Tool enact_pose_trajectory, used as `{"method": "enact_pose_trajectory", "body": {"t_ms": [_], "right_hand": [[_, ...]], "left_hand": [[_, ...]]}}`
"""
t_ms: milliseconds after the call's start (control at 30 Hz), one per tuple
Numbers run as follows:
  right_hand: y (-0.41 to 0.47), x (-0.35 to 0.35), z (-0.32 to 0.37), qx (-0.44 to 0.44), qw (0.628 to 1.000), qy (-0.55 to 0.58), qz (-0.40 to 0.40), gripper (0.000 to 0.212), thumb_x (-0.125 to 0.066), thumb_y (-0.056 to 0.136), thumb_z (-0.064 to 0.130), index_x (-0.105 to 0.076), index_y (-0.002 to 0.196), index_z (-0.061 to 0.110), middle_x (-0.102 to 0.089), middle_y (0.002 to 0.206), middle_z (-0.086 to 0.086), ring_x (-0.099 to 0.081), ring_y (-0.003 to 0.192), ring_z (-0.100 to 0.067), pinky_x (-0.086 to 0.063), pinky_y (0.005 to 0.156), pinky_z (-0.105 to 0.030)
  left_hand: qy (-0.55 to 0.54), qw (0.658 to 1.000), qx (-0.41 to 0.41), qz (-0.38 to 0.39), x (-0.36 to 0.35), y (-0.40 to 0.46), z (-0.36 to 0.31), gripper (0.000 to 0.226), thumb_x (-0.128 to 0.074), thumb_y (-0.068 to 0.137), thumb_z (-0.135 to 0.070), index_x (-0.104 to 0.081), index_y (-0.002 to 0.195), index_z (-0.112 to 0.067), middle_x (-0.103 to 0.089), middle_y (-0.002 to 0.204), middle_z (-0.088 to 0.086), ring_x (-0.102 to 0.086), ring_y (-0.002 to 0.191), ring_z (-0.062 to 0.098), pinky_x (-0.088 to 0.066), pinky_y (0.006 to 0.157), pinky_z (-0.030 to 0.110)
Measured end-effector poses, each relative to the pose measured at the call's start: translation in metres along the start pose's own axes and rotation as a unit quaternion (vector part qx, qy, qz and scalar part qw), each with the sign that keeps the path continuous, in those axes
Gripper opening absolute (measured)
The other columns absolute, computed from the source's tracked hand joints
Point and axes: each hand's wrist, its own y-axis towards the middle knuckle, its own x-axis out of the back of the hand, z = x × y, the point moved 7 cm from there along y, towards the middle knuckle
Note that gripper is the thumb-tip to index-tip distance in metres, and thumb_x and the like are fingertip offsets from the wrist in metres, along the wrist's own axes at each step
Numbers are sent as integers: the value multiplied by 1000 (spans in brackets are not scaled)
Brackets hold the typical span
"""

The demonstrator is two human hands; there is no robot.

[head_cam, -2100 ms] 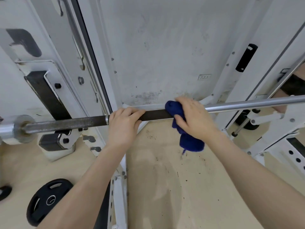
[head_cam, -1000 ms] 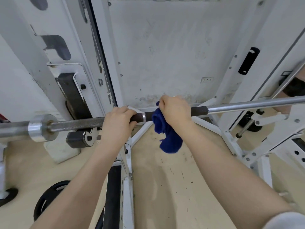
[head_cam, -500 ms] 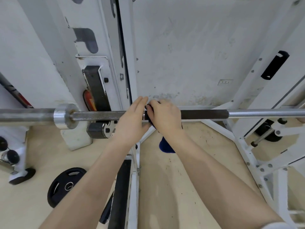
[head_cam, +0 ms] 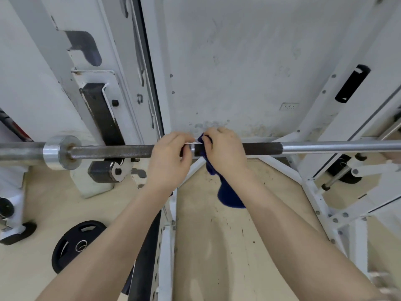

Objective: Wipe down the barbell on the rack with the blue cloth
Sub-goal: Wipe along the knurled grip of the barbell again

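The barbell (head_cam: 314,147) lies level across the white rack, with a rough dark grip section in the middle and a shiny collar at the left. My right hand (head_cam: 225,154) presses the blue cloth (head_cam: 229,194) around the bar; most of the cloth hangs below my wrist. My left hand (head_cam: 168,161) rests over the bar right beside it, fingers curled and nearly touching the right hand.
A white rack upright (head_cam: 134,68) with a black hook (head_cam: 102,114) rises behind the bar at left. A black weight plate (head_cam: 76,244) lies on the beige floor at lower left. White frame beams (head_cam: 312,192) run along the floor at right.
My right hand slid the cloth leftward along the bar until it met my left hand. My view shifted left, bringing the collar further into sight.
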Motion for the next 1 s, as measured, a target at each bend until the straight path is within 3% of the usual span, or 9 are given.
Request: {"method": "enact_pose_trajectory", "body": {"t_ms": [200, 267, 333, 400, 467, 533, 700, 833, 1000], "right_hand": [[1, 49, -90, -118, 990, -58, 41, 28, -40, 96, 11, -65, 109, 4, -64, 106, -21, -56, 101, -35, -37, 81, -33], [-2, 58, -104, -165, 984, -58, 40, 23, -45, 94, 10, -64, 104, 1, -64, 102, -19, -57, 95, -33, -38, 75, -33], [-4, 49, -90, -143, 985, -61, 71, 15, -58, 86, 8, -63, 99, 2, -62, 94, -10, -57, 87, -27, -36, 69, -28], [-7, 41, -72, -64, 995, -64, 51, 16, -57, 87, 11, -65, 100, 5, -60, 88, -7, -57, 88, -25, -36, 69, -26], [-7, 43, -78, -56, 998, -26, 30, 26, -43, 96, 18, -64, 105, 7, -62, 95, -12, -55, 95, -28, -41, 77, -32], [-1, 49, -107, -99, 994, -23, 29, 31, -38, 97, 21, -65, 102, 6, -66, 96, -16, -57, 92, -32, -45, 78, -39], [2, 68, -150, -212, 976, -47, 10, 30, -39, 95, 18, -62, 88, 1, -66, 92, -19, -56, 84, -34, -33, 66, -30], [-12, 45, -95, -111, 990, -82, -25, 29, -40, 98, 25, -65, 102, 11, -64, 97, -10, -56, 90, -27, -35, 70, -32], [-46, 49, -74, 101, 990, 68, -76, 30, -43, 90, 18, -68, 93, 3, -64, 94, -13, -48, 91, -18, -32, 81, -17]], "left_hand": [[30, 996, -26, 75, -38, 7, -27, 28, -50, 83, -8, -63, 109, -8, -63, 107, 7, -56, 99, 26, -45, 89, 39], [81, 987, -24, 135, -54, 7, -29, 34, -56, 86, -14, -58, 120, -15, -59, 116, 5, -50, 109, 27, -37, 96, 41], [142, 976, -26, 161, -63, 5, -29, 39, -59, 87, -21, -54, 125, -21, -56, 120, 1, -46, 112, 26, -30, 96, 38], [170, 974, -37, 148, -64, 5, -33, 38, -63, 84, -21, -57, 122, -21, -58, 114, 3, -49, 106, 28, -31, 92, 39], [187, 972, -45, 135, -63, 6, -36, 37, -68, 79, -17, -61, 116, -17, -61, 106, 6, -53, 98, 31, -36, 87, 42], [195, 971, -58, 124, -63, 6, -35, 37, -72, 75, -12, -64, 110, -15, -64, 99, 7, -57, 89, 33, -41, 82, 43], [169, 980, -63, 85, -61, 6, -35, 29, -70, 76, -7, -67, 104, -14, -64, 89, 7, -57, 78, 33, -41, 74, 42], [154, 984, -61, 66, -62, 5, -34, 32, -72, 71, -1, -69, 101, -13, -65, 85, 8, -57, 75, 33, -40, 72, 40], [137, 987, -47, 76, -62, 7, -29, 32, -71, 73, -2, -69, 103, -15, -65, 87, 7, -55, 77, 32, -36, 73, 36]]}}
